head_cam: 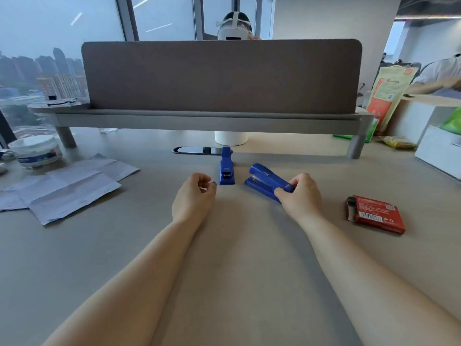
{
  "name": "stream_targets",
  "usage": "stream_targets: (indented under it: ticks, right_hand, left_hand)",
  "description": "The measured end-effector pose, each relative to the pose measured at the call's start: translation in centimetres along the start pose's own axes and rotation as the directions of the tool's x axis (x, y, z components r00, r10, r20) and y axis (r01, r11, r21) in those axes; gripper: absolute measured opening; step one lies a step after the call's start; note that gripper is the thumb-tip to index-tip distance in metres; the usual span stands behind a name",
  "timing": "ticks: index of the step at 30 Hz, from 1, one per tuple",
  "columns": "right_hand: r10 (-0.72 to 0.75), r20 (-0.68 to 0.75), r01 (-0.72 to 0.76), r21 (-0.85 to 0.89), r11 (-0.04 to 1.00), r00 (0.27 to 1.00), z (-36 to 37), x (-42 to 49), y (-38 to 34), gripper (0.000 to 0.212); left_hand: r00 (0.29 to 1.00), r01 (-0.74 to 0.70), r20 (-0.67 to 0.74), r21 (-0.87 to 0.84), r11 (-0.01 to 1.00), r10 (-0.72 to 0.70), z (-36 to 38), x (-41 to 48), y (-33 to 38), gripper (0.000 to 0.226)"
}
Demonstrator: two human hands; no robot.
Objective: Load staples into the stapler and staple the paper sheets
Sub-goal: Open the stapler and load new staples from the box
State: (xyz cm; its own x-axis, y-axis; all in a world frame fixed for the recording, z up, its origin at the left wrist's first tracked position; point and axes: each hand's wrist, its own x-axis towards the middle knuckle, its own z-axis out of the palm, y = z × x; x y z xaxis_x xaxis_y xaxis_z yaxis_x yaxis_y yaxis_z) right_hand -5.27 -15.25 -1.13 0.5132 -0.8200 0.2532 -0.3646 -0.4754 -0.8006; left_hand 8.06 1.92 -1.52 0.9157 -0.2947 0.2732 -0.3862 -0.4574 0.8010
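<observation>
Two blue staplers lie on the desk. One stapler lies at an angle, and my right hand grips its near end. The other blue stapler lies straight, just right of my left hand, which holds nothing, fingers loosely curled. A red staple box, its end flap open, lies to the right of my right hand. Several paper sheets lie spread at the left of the desk.
A grey divider panel on a raised shelf spans the back; a person with a headset sits behind it. A white tub stands far left, a white cup under the shelf, snack bags and a white box at right.
</observation>
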Motion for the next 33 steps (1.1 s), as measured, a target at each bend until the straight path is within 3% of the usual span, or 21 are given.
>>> stream_targets:
  ticks: [8, 14, 18, 23, 30, 33]
  right_hand:
    - [-0.025, -0.071, 0.026, 0.011, 1.0, 0.997, 2.4, 3.5, -0.3, 0.03]
    - [-0.074, -0.015, 0.075, 0.048, 0.996, 0.997, 3.8, 5.2, -0.1, 0.023]
    - [-0.094, 0.016, 0.092, 0.087, 0.992, 0.995, 3.7, 5.2, 0.0, 0.02]
    - [-0.113, 0.044, 0.106, 0.138, 0.985, 0.993, 3.3, 4.7, -0.2, 0.027]
    - [-0.142, 0.01, 0.138, 0.176, 0.975, 0.99, 2.0, 2.6, -0.4, 0.018]
    - [-0.193, 0.099, 0.174, 0.178, 0.969, 0.976, 1.9, 1.2, -0.7, 0.022]
  left_hand:
    - [0.998, -0.05, 0.032, 0.182, 0.982, 0.044, 3.0, 3.6, 0.5, 0.052]
    - [0.993, -0.094, 0.093, 0.253, 0.963, 0.073, 5.0, 5.5, 1.5, 0.071]
    - [0.992, -0.095, 0.101, 0.243, 0.965, 0.072, 5.2, 5.8, 1.6, 0.063]
    - [0.998, -0.051, 0.032, 0.25, 0.967, 0.044, 4.4, 4.9, 1.9, 0.031]
    - [0.997, 0.08, 0.001, 0.116, 0.99, -0.08, 2.1, 1.5, 2.0, 0.023]
    - [0.998, 0.05, 0.027, 0.07, 0.996, -0.052, 0.8, -0.2, 1.7, 0.023]
